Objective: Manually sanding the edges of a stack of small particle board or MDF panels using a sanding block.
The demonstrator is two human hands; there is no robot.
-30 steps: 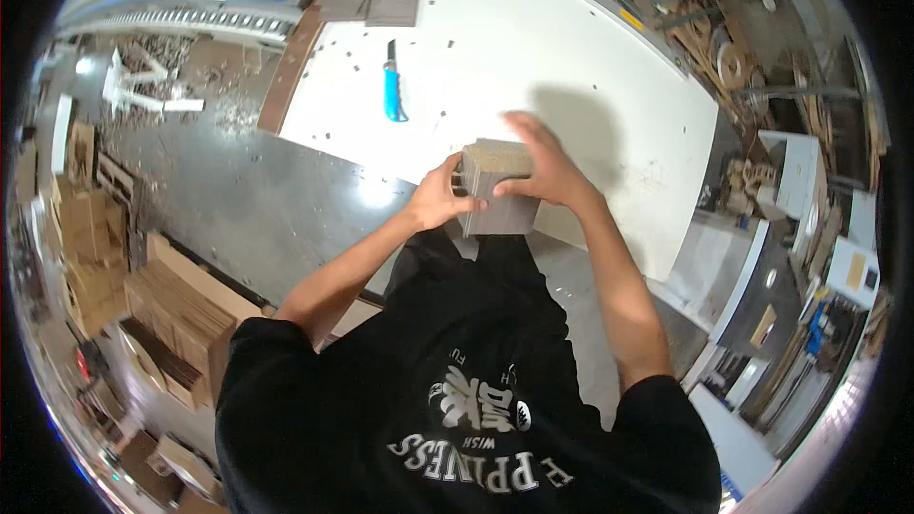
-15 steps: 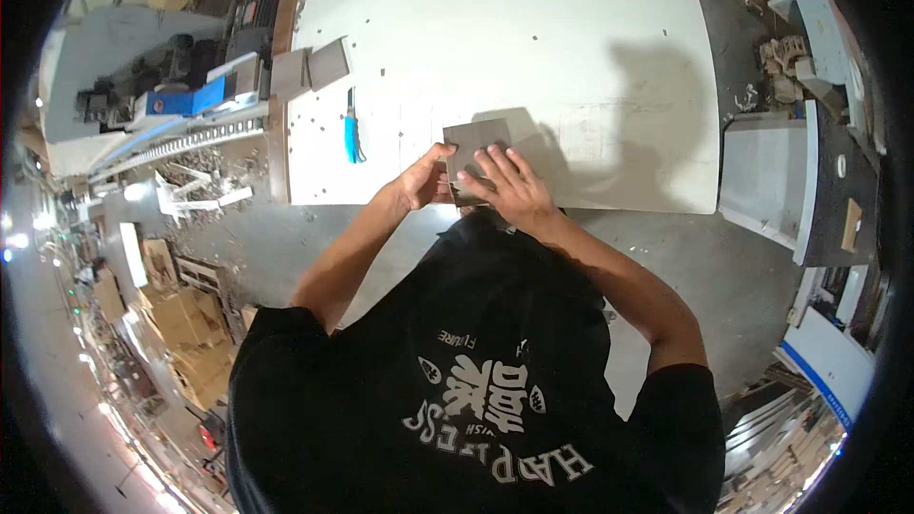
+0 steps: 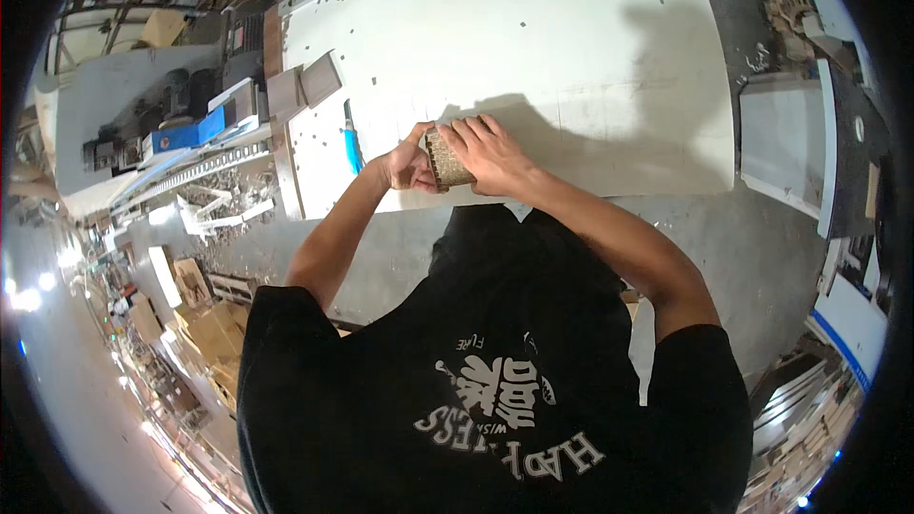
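Over the near edge of the white tabletop (image 3: 438,48), both hands hold a small board piece (image 3: 449,168). It is tilted up, showing a tan, speckled face and a dark, uneven strip along its left edge. My left hand (image 3: 407,166) grips that left edge, thumb at the top and fingers below. Across the upper right of the piece, my right hand (image 3: 490,158) is wrapped, its fingers bent over the top and hiding part of it. A utility knife (image 3: 351,141) with a bright blue handle lies on the tabletop, left of my left hand.
Two flat grey-brown board pieces (image 3: 320,80) lie at the table's left side. Small dark scraps (image 3: 374,82) are scattered over the white surface. A machine with a blue part (image 3: 186,136) stands at the left; a light grey panel (image 3: 783,138) stands at the right. Cardboard boxes (image 3: 211,331) sit at lower left.
The board piece has turned from its smooth grey-brown face to the speckled tan one. My right hand has gone from lying flat on it to wrapping round it. The view has shifted slightly.
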